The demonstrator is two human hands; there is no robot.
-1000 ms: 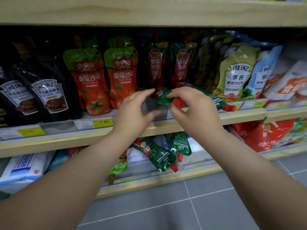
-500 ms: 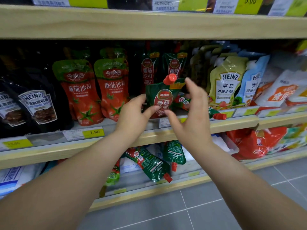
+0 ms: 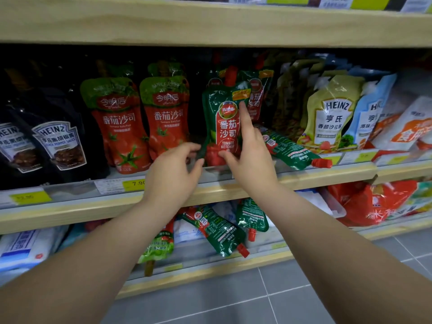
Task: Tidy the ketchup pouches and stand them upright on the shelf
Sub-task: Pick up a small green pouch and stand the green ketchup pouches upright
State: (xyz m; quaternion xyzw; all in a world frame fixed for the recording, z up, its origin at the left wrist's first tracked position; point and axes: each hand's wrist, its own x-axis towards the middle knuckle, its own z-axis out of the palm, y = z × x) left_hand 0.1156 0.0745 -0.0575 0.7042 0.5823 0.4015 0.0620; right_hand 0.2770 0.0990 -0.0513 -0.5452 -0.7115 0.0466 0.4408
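Standing upright at the front of the middle shelf (image 3: 304, 177): a green ketchup pouch (image 3: 222, 122) with a red label panel reading "TOMATO KETCHUP" and a red spout cap on top, between two red tomato ketchup pouches (image 3: 142, 122) to its left and a fallen green pouch (image 3: 289, 148) to its right. Pressed against the upright pouch's right edge: the right hand (image 3: 251, 155), index finger stretched up along the label, thumb touching the lower front, remaining fingers hidden behind the hand; a loose steadying pinch rather than a closed fist. Just left of the pouch's base: the left hand (image 3: 174, 174), fingers spread and curled, holding nothing, thumb tip close to the pouch's lower left corner but contact impossible to confirm. Lying flat on its side, the fallen green pouch, red cap pointing right over the shelf lip. Further green pouches upright behind the held one. Far left, black Heinz pepper sauce pouches (image 3: 58, 146); to the right, pale Heinz salad dressing pouches (image 3: 332, 115). On the lower shelf, two more green ketchup pouches (image 3: 217, 230) hanging spout-down, tilted.
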